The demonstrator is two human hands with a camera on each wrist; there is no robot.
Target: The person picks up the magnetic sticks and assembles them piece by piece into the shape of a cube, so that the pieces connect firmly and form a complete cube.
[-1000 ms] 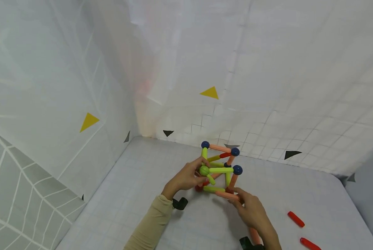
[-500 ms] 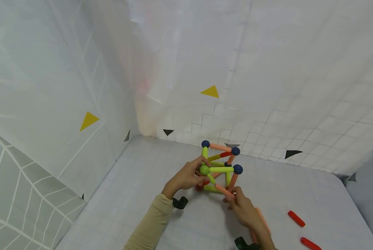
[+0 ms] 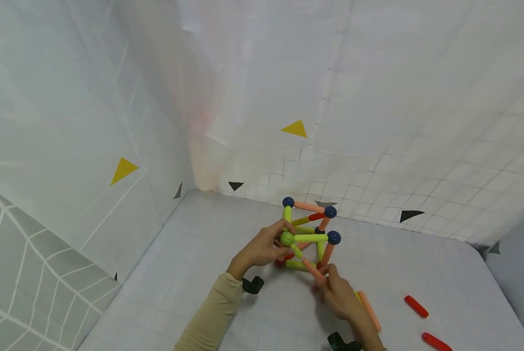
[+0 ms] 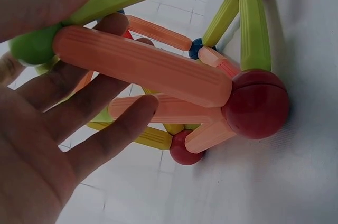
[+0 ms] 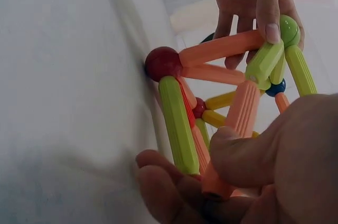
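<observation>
A frame of magnetic building sticks and balls stands on the table, with a blue ball (image 3: pixel 334 237) at its upper right and a red ball (image 4: pixel 255 103) at a lower corner. My left hand (image 3: pixel 263 246) holds the corner at the green ball (image 3: pixel 287 238), its thumb on a short green stick (image 5: pixel 266 60) that juts toward me. Between thumb and fingers of my right hand (image 3: pixel 340 295) is an orange stick (image 5: pixel 244 110). The upper end of that stick meets the free end of the green one, and its lower end points down toward my right palm.
Two red sticks (image 3: pixel 416 307) lie on the table at the right. Another orange stick (image 3: pixel 369 311) lies beside my right forearm, with a yellow one partly hidden there. Behind the frame rises a white sheet wall (image 3: pixel 354 185).
The orange stick has swung from lying along the frame's lower edge to a slant, its upper end now at the green stick. My right hand moved slightly left. The left hand stayed put.
</observation>
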